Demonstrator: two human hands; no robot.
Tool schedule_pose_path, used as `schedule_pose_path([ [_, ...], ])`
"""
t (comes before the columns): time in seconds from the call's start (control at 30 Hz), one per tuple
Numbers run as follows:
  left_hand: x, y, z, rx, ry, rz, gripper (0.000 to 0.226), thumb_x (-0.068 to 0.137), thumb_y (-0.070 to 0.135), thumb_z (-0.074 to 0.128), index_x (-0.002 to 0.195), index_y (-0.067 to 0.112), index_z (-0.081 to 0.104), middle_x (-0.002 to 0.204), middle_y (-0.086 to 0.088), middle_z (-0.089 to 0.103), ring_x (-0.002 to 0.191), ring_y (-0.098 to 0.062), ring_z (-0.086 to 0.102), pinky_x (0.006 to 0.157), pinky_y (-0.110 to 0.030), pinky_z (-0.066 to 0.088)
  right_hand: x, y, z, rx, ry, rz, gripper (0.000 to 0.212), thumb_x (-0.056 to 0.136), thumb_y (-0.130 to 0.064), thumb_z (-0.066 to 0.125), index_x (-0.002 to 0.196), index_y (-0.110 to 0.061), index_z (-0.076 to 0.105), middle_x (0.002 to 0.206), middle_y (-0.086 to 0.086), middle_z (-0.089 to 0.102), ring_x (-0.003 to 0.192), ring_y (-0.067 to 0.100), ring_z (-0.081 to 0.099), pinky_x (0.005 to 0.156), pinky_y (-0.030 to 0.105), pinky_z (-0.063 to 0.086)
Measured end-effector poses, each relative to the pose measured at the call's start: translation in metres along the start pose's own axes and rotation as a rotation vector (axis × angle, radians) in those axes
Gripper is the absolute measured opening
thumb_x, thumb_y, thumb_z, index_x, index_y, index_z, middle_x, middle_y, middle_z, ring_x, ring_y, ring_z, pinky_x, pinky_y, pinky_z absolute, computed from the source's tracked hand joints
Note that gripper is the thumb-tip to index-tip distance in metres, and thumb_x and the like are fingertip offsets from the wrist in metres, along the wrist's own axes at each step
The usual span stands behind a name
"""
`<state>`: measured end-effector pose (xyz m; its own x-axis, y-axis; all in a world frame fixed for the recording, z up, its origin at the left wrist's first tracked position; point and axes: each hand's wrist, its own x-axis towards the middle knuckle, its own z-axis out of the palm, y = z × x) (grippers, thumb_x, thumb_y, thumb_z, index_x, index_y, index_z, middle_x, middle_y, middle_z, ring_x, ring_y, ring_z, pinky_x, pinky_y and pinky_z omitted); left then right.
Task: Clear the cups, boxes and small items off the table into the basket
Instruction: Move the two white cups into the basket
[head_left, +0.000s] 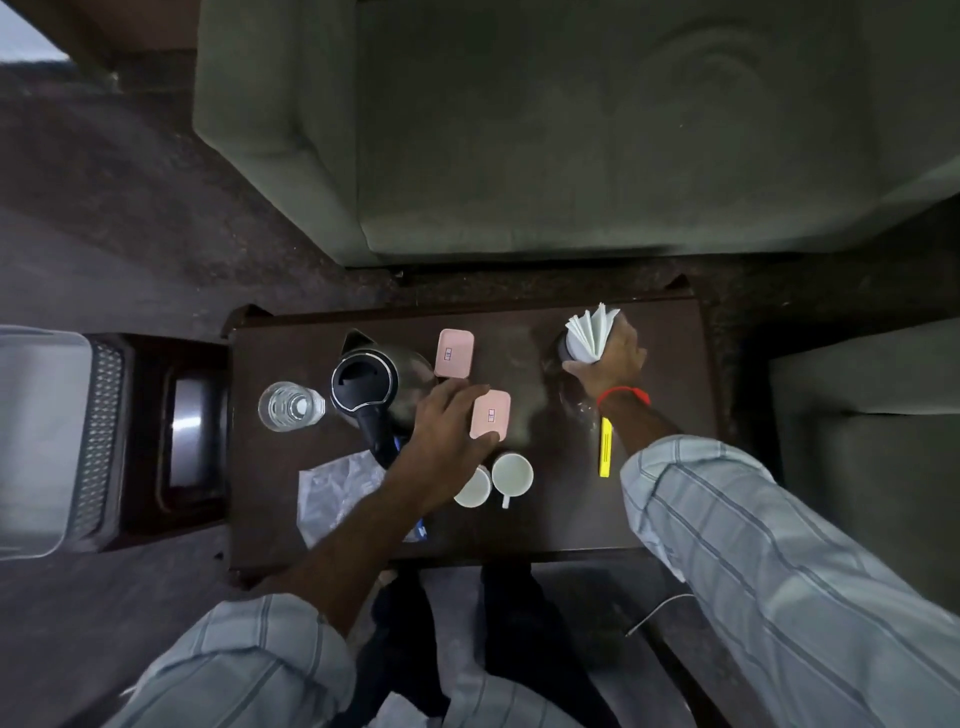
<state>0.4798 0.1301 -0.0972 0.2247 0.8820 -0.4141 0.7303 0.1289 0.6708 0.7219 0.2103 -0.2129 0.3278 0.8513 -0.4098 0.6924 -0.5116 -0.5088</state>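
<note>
Left hand grips pink box

Two pink boxes, two white cups, one kettle.
</note>
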Motion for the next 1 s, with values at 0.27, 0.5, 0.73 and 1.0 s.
schedule_pose_path([
  [0.27, -0.001, -0.023, 0.020, -0.001, -0.011, -0.024, 0.056, 0.092, 0.017, 0.075, 0.144, 0.009, 0.055, 0.148, -0.012, 0.046, 0.139, -0.031, 0.043, 0.120, -0.040, 0.033, 0.020, 0.025, 0.012, 0.030, -0.033, 0.019, 0.105, 0.062, -0.020, 0.092, 0.146, -0.001, 0.034, 0.149, 0.016, 0.043, 0.139, 0.032, 0.040, 0.114, 0.046, 0.029],
  [0.5, -0.008, -0.037, 0.030, -0.003, 0.001, -0.017, 0.054, 0.094, 0.022, 0.073, 0.144, 0.015, 0.054, 0.150, -0.007, 0.043, 0.139, -0.025, 0.042, 0.116, -0.027, 0.030, 0.026, 0.042, 0.017, 0.037, -0.047, 0.004, 0.101, 0.060, -0.013, 0.093, 0.143, 0.001, 0.037, 0.145, 0.018, 0.047, 0.135, 0.035, 0.045, 0.110, 0.052, 0.036],
  [0.73, -0.015, -0.052, 0.035, -0.022, 0.013, 0.002, 0.052, 0.095, 0.021, 0.071, 0.144, 0.015, 0.054, 0.148, -0.005, 0.044, 0.139, -0.023, 0.043, 0.117, -0.031, 0.032, -0.007, 0.046, 0.019, 0.295, 0.037, 0.033, 0.113, 0.054, 0.003, 0.090, 0.149, 0.002, 0.028, 0.149, 0.023, 0.040, 0.140, 0.035, 0.040, 0.117, 0.046, 0.034],
  [1.0, -0.022, -0.063, 0.039, -0.151, 0.070, -0.119, 0.067, 0.098, 0.005, 0.057, 0.158, 0.012, 0.030, 0.151, -0.010, 0.047, 0.140, -0.016, 0.045, 0.117, -0.033, 0.036, -0.124, 0.061, 0.046, 0.149, 0.103, 0.090, 0.088, 0.065, 0.007, 0.068, 0.146, 0.005, 0.034, 0.144, 0.030, 0.040, 0.131, 0.048, 0.038, 0.116, 0.049, 0.028],
])
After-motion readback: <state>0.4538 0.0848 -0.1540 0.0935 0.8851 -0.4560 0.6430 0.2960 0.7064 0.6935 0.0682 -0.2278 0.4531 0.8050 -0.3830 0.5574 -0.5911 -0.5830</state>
